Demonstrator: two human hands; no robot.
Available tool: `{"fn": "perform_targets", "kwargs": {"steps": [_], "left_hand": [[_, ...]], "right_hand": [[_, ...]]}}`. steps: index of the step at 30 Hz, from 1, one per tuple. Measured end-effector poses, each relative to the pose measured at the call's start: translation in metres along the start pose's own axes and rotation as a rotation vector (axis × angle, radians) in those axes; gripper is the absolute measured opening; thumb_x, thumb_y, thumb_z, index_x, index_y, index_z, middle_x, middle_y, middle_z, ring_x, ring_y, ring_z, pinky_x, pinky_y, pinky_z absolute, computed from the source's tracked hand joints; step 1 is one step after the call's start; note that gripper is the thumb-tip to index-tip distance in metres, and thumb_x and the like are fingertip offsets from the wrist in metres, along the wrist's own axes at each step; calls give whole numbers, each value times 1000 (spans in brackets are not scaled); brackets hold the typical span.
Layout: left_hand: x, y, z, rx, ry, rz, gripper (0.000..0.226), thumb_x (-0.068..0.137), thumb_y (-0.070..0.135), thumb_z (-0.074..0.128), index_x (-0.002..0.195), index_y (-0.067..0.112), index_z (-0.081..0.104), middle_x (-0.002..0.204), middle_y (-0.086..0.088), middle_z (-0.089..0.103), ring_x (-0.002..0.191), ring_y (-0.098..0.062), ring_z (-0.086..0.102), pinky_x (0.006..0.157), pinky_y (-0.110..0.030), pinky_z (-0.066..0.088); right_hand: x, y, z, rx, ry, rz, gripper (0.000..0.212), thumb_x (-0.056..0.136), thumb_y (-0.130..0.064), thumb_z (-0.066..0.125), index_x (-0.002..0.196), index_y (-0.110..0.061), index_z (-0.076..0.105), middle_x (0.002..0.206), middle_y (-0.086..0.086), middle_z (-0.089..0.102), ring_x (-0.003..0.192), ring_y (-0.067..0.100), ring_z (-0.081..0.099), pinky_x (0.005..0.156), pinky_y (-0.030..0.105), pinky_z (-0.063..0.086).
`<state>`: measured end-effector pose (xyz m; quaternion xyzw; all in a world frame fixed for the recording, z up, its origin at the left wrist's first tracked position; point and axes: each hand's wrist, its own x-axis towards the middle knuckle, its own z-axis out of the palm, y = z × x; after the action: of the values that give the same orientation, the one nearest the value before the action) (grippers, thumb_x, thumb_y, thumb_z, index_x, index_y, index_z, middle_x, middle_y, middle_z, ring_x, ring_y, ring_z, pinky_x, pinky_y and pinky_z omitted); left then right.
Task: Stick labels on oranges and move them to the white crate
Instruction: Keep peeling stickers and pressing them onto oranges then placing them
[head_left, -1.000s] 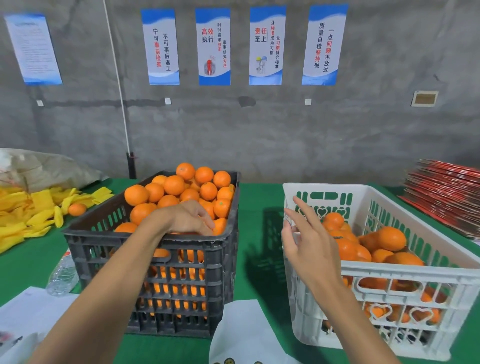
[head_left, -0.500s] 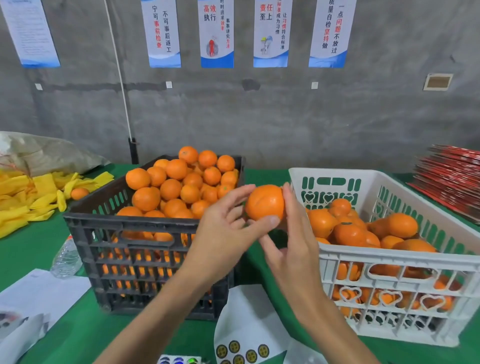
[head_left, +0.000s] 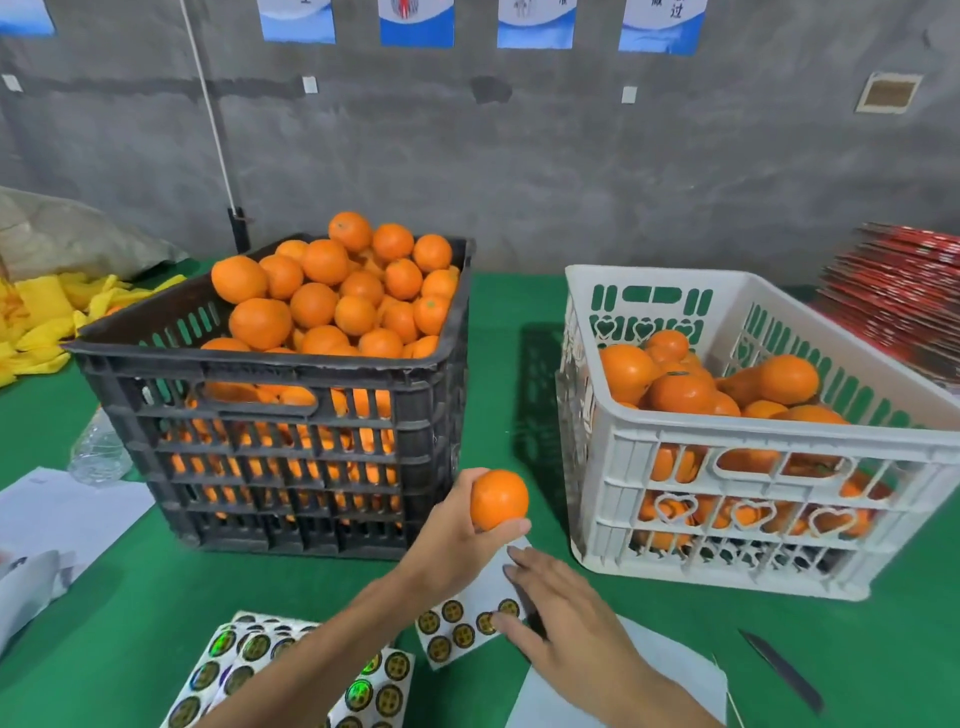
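Note:
My left hand (head_left: 447, 540) grips one orange (head_left: 498, 499) low over the green table, between the two crates. My right hand (head_left: 561, 613) lies just below it with straight fingers, its fingertips on a white sheet of round gold labels (head_left: 467, 623). The black crate (head_left: 291, 395) at the left is heaped with oranges. The white crate (head_left: 748, 452) at the right holds several oranges.
More label sheets (head_left: 291, 670) lie at the near edge under my left forearm. A dark knife (head_left: 784, 670) lies at the near right. White papers and a plastic bottle (head_left: 98, 452) sit left of the black crate. Yellow cloths (head_left: 47, 312) far left, red cartons (head_left: 898, 306) far right.
My left hand has carried the orange down from crate-rim height toward the table. My right hand left the orange and dropped onto the label sheet. The view tilted down.

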<state>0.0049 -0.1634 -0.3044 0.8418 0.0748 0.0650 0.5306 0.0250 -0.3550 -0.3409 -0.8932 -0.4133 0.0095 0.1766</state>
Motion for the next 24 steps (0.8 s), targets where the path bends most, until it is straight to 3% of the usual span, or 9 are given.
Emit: {"fn": "perform_targets", "kwargs": {"steps": [2,5,8,11,19,21,24], "left_hand": [[-3,-8,0,-53,-14,2,68,73,66,77,128,52,39,116,12,62,94,-2,68,76,-17,53],[-14,-25,9,-166,-76,-8,62,83,54,76,129,56,35,120,4,62,100,-11,71,84,-30,59],[-22,-35,17,-160,-41,-8,65,89,50,72,133,57,25,128,4,56,106,-13,68,98,-42,55],[-23,-35,20,-174,-9,-1,66,90,49,70,136,48,24,130,-1,54,109,-18,65,100,-44,54],[-33,-31,31,51,65,136,63,95,43,66,141,32,24,133,7,35,106,-3,57,85,-11,47],[-34,-31,32,4,52,172,65,95,45,66,142,33,23,134,15,30,108,0,57,85,-11,48],[-34,-32,29,-83,-10,166,65,94,49,67,141,40,24,134,25,27,111,-3,60,90,-23,55]], "right_hand": [[5,15,-6,59,-39,-70,50,105,-50,41,151,-27,45,164,-15,24,152,3,13,117,10,-2],[3,29,-11,132,23,-53,39,107,-30,45,144,-24,54,158,-14,34,149,5,23,119,10,8],[1,29,-6,116,85,28,52,104,-49,45,148,-22,49,156,-17,37,145,0,25,118,9,8],[1,24,-2,78,92,70,64,100,-60,46,149,-19,48,156,-17,36,145,1,25,116,10,9],[4,15,-2,177,198,91,36,97,-43,64,123,-20,73,125,-18,55,119,-2,43,102,11,35],[4,13,-3,226,211,102,32,95,-39,69,119,-19,75,118,-18,57,115,-2,45,100,8,35],[5,11,-4,313,231,131,26,91,-34,75,110,-17,77,112,-19,59,112,-2,50,96,6,35]]}}
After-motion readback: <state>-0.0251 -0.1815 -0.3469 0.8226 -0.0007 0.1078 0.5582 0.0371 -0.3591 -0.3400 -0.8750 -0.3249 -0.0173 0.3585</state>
